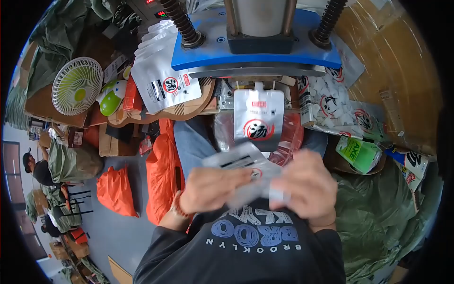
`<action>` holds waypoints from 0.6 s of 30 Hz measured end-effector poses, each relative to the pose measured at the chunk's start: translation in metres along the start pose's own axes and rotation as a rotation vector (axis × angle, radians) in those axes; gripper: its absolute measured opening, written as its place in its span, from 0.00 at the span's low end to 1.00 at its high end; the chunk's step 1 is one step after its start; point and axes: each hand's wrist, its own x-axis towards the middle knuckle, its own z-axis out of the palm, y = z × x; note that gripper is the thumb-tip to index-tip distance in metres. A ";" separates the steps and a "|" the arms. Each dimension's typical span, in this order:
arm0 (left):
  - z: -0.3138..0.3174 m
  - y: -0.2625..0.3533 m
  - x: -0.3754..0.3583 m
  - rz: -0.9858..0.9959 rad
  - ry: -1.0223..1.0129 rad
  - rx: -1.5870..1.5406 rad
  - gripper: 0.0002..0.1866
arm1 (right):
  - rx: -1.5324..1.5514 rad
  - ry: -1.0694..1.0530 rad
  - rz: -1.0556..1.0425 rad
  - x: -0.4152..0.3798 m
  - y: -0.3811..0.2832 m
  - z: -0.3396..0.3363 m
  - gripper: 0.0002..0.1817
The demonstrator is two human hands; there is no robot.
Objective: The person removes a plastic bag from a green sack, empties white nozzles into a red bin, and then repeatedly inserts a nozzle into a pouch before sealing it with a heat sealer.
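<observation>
A silver foil pouch (241, 154) with a dark label and a red round mark is held tilted in front of my chest. My left hand (208, 188), a bracelet at its wrist, is closed on the pouch's near side. At the pouch's right end, my right hand (305, 187) is blurred, its fingers curled around a small white piece (278, 194) that I cannot make out. Beyond both hands a second silver spout pouch (258, 116) hangs upright, spout up, under the press's blue plate (255, 52). Motion smears part of the held pouch.
Stacked silver pouches (163, 85) lie on a wooden board at left, near a white and green fan (77, 86). On the right are a plastic bag of white pieces (326, 102), a green container (358, 154) and cardboard (392, 61). Orange bags (117, 190) rest on the floor; people sit far left.
</observation>
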 end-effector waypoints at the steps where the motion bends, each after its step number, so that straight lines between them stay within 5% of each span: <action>1: 0.017 -0.012 -0.003 -0.200 -0.012 -0.123 0.08 | -0.016 0.020 0.094 0.001 0.013 0.006 0.19; 5: 0.083 -0.070 -0.029 -0.864 0.005 -0.509 0.10 | -0.220 -0.006 0.321 -0.015 0.060 0.026 0.41; 7: 0.088 -0.077 -0.009 -0.963 0.265 -0.779 0.11 | -0.164 0.078 0.338 -0.016 0.048 -0.001 0.44; 12: 0.075 -0.109 0.037 -1.131 0.377 -1.018 0.11 | -0.401 0.388 0.432 -0.018 0.083 -0.032 0.23; 14: 0.082 -0.118 0.033 -1.108 0.387 -1.010 0.12 | -0.653 0.170 0.646 -0.036 0.137 -0.014 0.17; 18: 0.075 -0.127 0.032 -1.080 0.261 -0.906 0.14 | -0.559 0.011 0.716 -0.055 0.134 -0.012 0.17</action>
